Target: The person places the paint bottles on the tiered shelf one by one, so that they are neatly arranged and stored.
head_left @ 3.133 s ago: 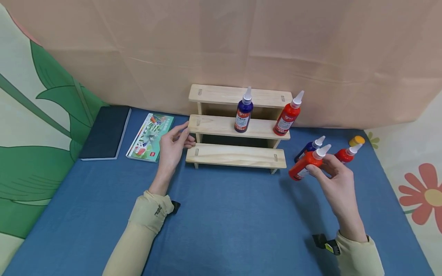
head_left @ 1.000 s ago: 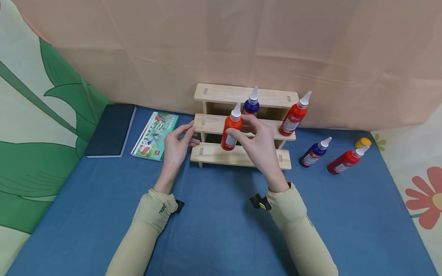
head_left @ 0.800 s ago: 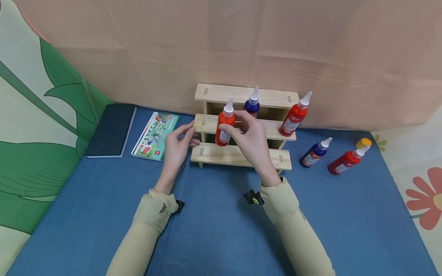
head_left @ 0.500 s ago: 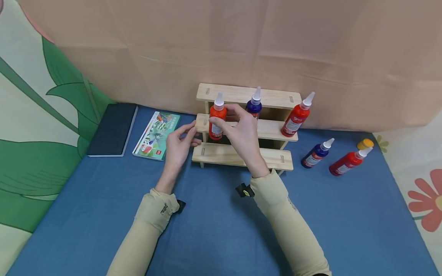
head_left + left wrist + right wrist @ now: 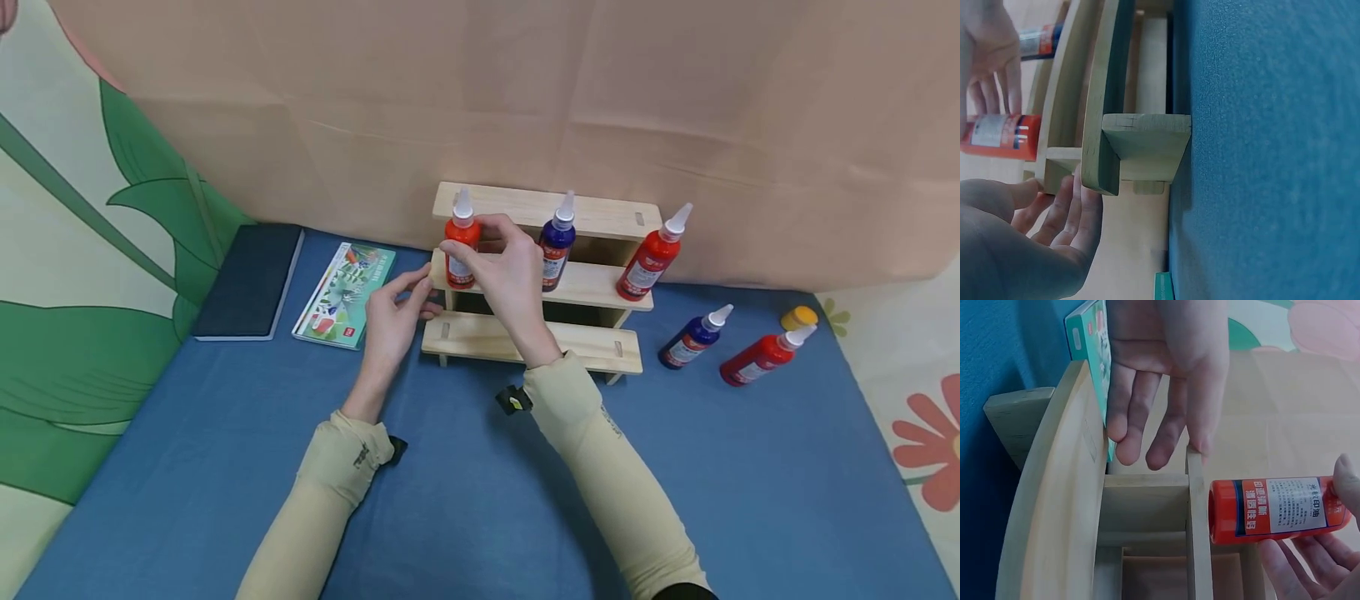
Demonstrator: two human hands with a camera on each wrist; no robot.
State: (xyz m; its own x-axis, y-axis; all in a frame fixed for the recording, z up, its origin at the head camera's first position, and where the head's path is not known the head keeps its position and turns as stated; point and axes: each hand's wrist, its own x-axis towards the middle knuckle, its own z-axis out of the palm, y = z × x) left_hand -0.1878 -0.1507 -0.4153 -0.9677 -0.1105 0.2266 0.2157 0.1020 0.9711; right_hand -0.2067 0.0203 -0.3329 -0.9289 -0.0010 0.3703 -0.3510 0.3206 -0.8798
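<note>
The right hand [image 5: 504, 265] was found grasping a red bottle [image 5: 462, 233] between thumb and fingers, bottle upright, white nozzle up, at the left end of the middle step of a wooden stand [image 5: 592, 287]. Contact between the bottle's base and the board could not be confirmed from the angles available. The left hand [image 5: 392, 325] pinched the left end of that same step, just beside the bottle. Further right on the step stood a blue bottle [image 5: 557, 250], close to the right hand, then a second red bottle [image 5: 649, 260] at the far end. A further blue bottle [image 5: 690, 343] and red bottle were noted on the blue cloth [image 5: 450, 500], right of the stand. A green book [image 5: 343, 294] lay left of it.
</note>
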